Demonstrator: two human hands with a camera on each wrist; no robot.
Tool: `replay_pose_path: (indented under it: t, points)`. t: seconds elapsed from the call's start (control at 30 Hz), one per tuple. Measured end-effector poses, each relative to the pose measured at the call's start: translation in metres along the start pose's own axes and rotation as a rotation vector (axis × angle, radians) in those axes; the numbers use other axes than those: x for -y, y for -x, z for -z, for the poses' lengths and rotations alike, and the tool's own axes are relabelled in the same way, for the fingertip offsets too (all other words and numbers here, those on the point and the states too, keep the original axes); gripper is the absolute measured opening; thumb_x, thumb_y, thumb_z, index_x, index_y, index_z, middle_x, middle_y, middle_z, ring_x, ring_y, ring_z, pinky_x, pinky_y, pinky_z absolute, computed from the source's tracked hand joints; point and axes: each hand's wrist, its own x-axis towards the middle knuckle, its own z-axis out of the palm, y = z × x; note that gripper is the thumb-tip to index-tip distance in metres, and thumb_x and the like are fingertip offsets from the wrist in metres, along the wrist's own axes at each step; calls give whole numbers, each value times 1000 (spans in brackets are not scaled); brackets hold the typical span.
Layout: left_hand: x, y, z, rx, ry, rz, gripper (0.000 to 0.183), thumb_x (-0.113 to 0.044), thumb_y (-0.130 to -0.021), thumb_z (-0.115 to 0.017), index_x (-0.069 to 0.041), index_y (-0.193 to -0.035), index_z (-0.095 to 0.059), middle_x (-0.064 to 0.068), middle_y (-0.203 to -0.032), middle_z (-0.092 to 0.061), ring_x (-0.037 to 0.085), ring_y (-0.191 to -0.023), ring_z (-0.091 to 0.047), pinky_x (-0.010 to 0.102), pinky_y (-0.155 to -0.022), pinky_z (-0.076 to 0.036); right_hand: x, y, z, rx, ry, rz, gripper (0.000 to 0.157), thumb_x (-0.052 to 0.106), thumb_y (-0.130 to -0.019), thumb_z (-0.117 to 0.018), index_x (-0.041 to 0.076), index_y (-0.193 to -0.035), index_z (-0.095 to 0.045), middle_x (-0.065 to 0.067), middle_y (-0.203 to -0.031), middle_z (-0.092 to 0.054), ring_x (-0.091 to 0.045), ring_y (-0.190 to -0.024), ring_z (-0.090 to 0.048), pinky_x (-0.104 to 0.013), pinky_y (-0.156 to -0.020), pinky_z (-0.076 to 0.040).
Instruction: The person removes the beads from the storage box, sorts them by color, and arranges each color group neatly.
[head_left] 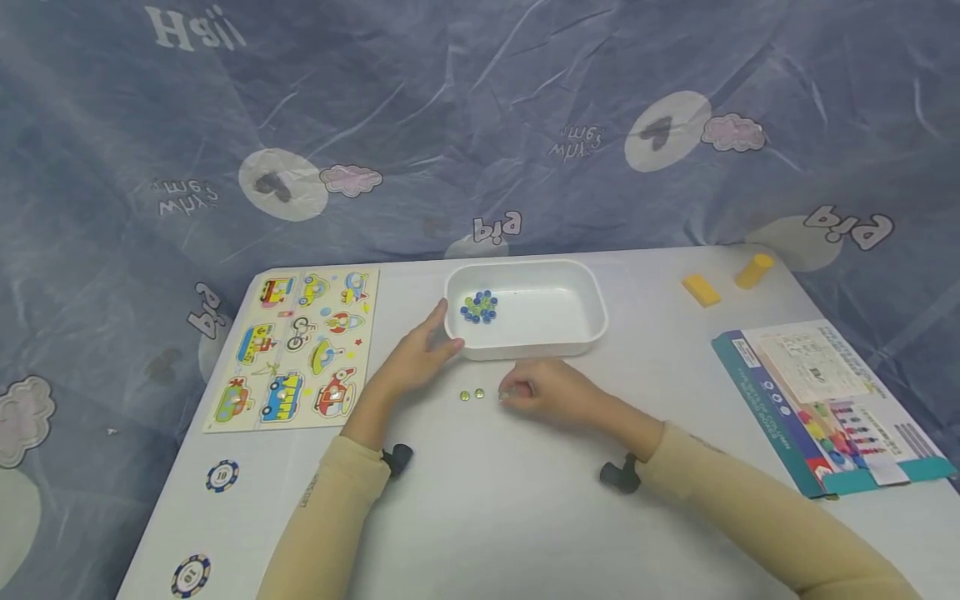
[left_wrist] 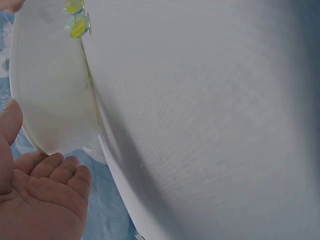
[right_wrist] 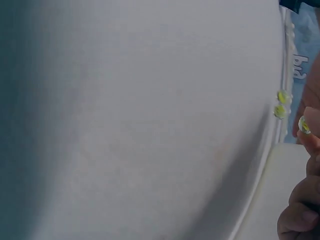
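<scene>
The clear marble point(right_wrist: 303, 125) has a yellow-green swirl; the tray point(head_left: 551, 319) is white; pink clouds point(head_left: 350, 180) dot the blue-grey backdrop point(head_left: 442, 100).

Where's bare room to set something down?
Widest: table between the sleeves, nearer than the two loose marbles. Also between the white tray and the flat box, and the tray's right half inside. Crowded: the tray's left end, with clustered marbles and the left hand, and the strip where the right hand pinches a marble beside the loose pair.

head view evenly lit; backdrop point(head_left: 420, 100) creases glint; wrist views dimmer, darkening toward one side.
</scene>
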Motion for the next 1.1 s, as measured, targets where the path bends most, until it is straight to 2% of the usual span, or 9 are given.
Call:
replay_pose_path:
  t: [0.33, 0.47, 0.6, 0.7, 0.87, 1.1]
  points:
    - [0, 0, 1, 6, 14, -6, 77, -51, -91, -54, -34, -152, -10, -11, -159, -11, 15, -148, -12, 40, -122, -13, -4, -10, -12, 12, 39, -50, 15, 34, -85, -70, 26, -97, -73, 14, -60, -51, -4, -59, -48, -21, -58, -44]
    - [-1, 2, 2, 7, 20, -8, 76, -47, -92, -55, -34, -152, -10, -11, -159, -11, 15, -148, -12, 40, -122, -13, -3, -13, -14, 20, 40, -69, 16, 33, -85, -70, 24, -98, -73, 14, -59, -52, -4, -59, -48, -21, -58, -43]
    - [-1, 2, 2, 13, 17, -9, 78, -54, -90, -53, -34, -152, -9, -12, -159, -11, 15, -147, -12, 40, -122, -14, -3, -14, -16, 24, 47, -85, 17, 34, -85, -70, 25, -99, -73, 13, -59, -52, -4, -60, -48, -21, -57, -43]
    - [-1, 2, 2, 14, 17, -11, 79, -55, -90, -53, -33, -152, -9, -12, -159, -10, 14, -147, -12, 40, -122, -14, -3, -14, -16, 24, 52, -86, 17, 33, -85, -70, 25, -99, -72, 13, -60, -52, -5, -60, -48, -22, -56, -44]
    - [-1, 1, 2, 15, 30, -17, 77, -47, -92, -55, -32, -152, -9, -11, -159, -10, 16, -148, -12, 41, -122, -13, -2, -14, -17, 22, 73, -77, 17, 32, -85, -70, 24, -100, -72, 14, -62, -52, -4, -60, -48, -21, -57, -44]
    - [-1, 2, 2, 6, 20, -10, 78, -49, -91, -55, -32, -152, -10, -11, -159, -11, 15, -147, -13, 41, -122, -14, 1, -13, -16, 15, 105, -74, 22, 32, -83, -71, 24, -104, -71, 14, -63, -51, -4, -61, -47, -20, -56, -42]
